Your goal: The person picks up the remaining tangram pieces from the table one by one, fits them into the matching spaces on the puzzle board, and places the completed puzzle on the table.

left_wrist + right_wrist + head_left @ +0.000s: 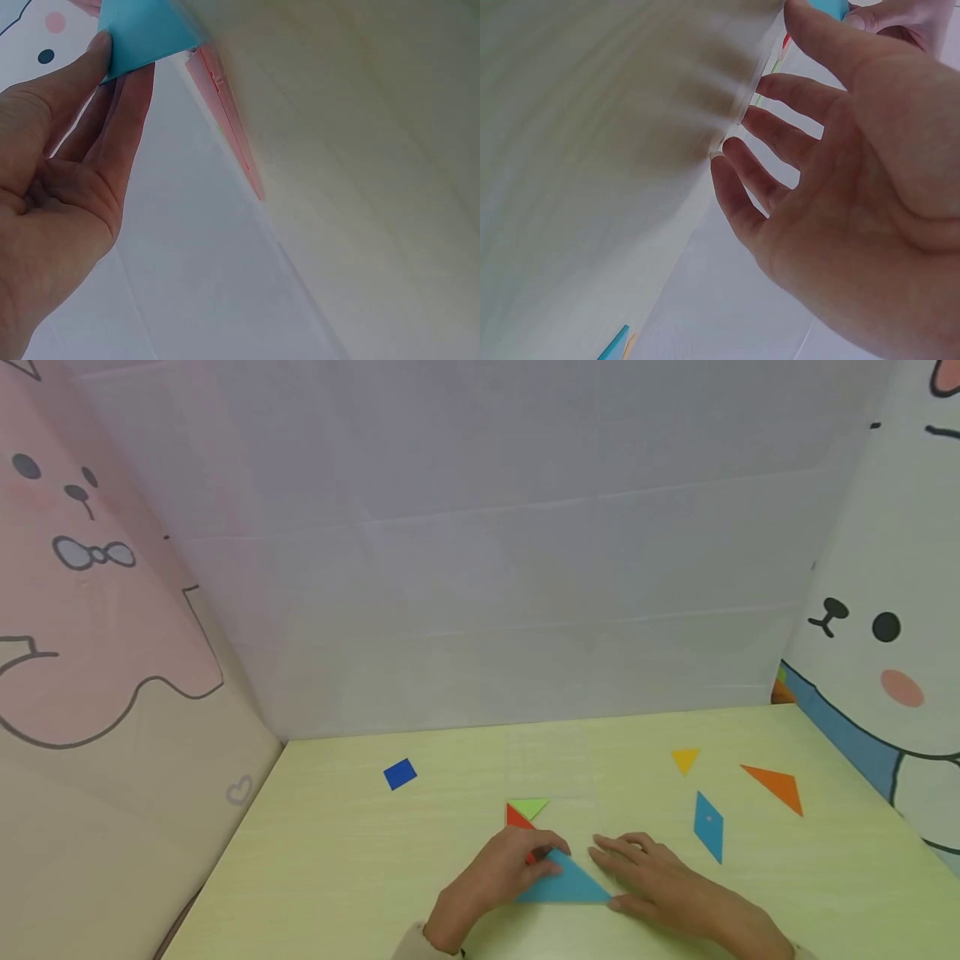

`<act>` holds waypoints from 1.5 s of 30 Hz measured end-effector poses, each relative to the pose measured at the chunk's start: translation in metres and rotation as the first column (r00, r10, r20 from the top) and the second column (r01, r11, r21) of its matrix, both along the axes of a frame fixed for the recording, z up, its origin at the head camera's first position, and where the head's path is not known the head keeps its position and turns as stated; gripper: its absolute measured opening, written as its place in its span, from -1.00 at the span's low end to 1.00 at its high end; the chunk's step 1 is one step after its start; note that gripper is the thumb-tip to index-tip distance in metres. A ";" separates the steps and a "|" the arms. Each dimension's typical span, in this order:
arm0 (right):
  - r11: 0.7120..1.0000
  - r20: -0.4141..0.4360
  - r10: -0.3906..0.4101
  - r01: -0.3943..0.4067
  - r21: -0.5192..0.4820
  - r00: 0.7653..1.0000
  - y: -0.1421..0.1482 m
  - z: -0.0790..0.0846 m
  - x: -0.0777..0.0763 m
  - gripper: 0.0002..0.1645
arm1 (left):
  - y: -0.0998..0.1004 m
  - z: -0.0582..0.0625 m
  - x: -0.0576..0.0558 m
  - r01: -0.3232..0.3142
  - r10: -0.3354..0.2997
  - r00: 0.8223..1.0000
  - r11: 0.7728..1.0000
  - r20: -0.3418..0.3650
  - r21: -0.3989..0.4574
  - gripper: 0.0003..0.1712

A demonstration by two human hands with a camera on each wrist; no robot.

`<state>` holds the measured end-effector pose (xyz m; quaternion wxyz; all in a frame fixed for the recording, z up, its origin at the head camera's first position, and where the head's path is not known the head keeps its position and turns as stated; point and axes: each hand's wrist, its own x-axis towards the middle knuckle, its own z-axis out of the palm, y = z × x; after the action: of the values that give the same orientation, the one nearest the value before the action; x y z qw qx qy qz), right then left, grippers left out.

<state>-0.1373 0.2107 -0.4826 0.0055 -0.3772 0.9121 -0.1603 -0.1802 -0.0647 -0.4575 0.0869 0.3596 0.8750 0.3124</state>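
1. Your left hand (510,868): thumb and fingers pinch the large light-blue triangle (573,887) near its left part. In the left wrist view your thumb lies on one face and your fingers lie behind the other.
2. Large light-blue triangle: at the near middle of the table (315,860), between your two hands. Its long edge faces you and one narrow corner points right. Whether it lies fully flat, you cannot tell from these views.
3. Your right hand (660,881): fingers extended and slightly spread, thumb apart from them, gripping nothing. The thumb tip is at the triangle's right corner; contact cannot be confirmed. Fingertips sit at or just above the tabletop.
4. Red triangle (517,817): just beyond your left hand, which partly covers it. Whether it touches the light-blue piece is hidden.
5. Small green triangle (529,807): at the far side of the red one, right beside its slanted edge, one long side facing away from you.
6. Blue square (401,774): far left, turned at an angle, well apart from the other pieces.
7. To the right, past your right hand: light-blue parallelogram (708,831), standing lengthwise away from you; small yellow triangle (685,760), farther back; orange triangle (782,787), farthest right. These three are spaced apart.
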 end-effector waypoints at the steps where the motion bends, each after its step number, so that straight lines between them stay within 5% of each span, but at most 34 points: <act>1: 1.000 -0.012 0.006 -0.006 -0.003 1.000 0.000 0.000 0.000 -0.27 | 0.000 0.000 0.000 -0.004 0.004 1.000 1.000 -0.004 -0.003 -0.78; 5: 1.000 -0.060 0.023 -0.024 -0.010 0.998 0.000 -0.001 0.000 -0.28 | 0.001 0.001 0.001 -0.012 0.012 1.000 1.000 -0.015 -0.008 -0.77; 13: 1.000 -0.026 0.018 -0.018 -0.004 1.000 0.000 0.001 0.000 -0.27 | 0.001 0.000 0.000 -0.015 0.014 1.000 1.000 -0.023 -0.013 -0.76; 21: 0.999 -0.083 0.031 -0.032 -0.015 0.996 0.002 0.000 -0.001 -0.28 | 0.004 0.000 0.002 -0.027 0.016 0.994 0.994 -0.106 -0.107 -0.66; 27: 1.000 0.050 -0.004 0.003 0.004 0.999 0.000 0.004 0.000 -0.22 | 0.004 -0.003 0.004 -0.012 -0.004 0.994 0.989 -0.109 -0.150 -0.60; 34: 0.998 0.230 -0.068 0.066 0.018 0.971 -0.001 0.009 0.000 -0.09 | 0.003 -0.002 0.009 -0.014 0.004 0.999 0.978 -0.052 -0.207 -0.48; 45: 0.996 0.250 -0.085 0.080 0.029 0.965 -0.003 0.009 0.002 -0.08 | 0.005 -0.002 0.013 -0.011 -0.009 0.997 0.969 -0.080 -0.247 -0.43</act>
<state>-0.1358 0.2079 -0.4735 0.1175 -0.3156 0.9205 -0.1982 -0.1675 -0.0593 -0.4591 0.0957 0.3576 0.9101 0.1862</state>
